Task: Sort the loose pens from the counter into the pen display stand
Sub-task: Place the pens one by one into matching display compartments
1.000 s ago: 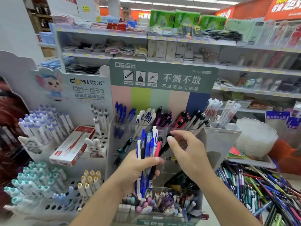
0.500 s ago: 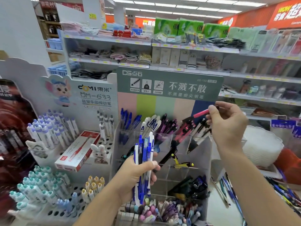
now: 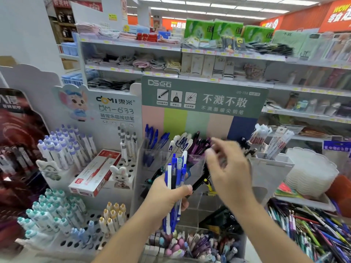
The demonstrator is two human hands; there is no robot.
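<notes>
Left hand [image 3: 167, 194] wrapped round a bunch of pens [image 3: 175, 186], thumb across the front, fingers curled behind. Mostly blue and white barrels, one dark among them, long axes near upright with a slight lean to the right at the top. Top ends fanned out above the fist, level with the stand's upper cups; lower ends jutting below the palm, toward the bottom tray. Whether tips or clicker ends up, too small to tell.

Right hand [image 3: 228, 168] raised just right of the bunch, in front of the stand [image 3: 199, 103], blurred. Fingers spread and loosely bent, reaching left toward the upper row; nothing plainly held, though blur hides the fingertips.

Stand straight ahead: green header with white lettering, pastel striped back, clear cups in tiers. Upper row, left to right: blue pens [image 3: 153, 137], white-capped pens [image 3: 180, 143], purple pens [image 3: 199, 145], all leaning back with the upper ends pointing up and right. Black pen [image 3: 201, 180] slanted in a middle cup, partly behind the hands. Bottom tray [image 3: 190, 245] packed with pastel pens.

Loose pens [image 3: 311, 230] heaped on the counter at lower right, crossing at every angle. White stand [image 3: 79, 196] with capped markers at left, red-and-white box [image 3: 95, 173] lying on it.
</notes>
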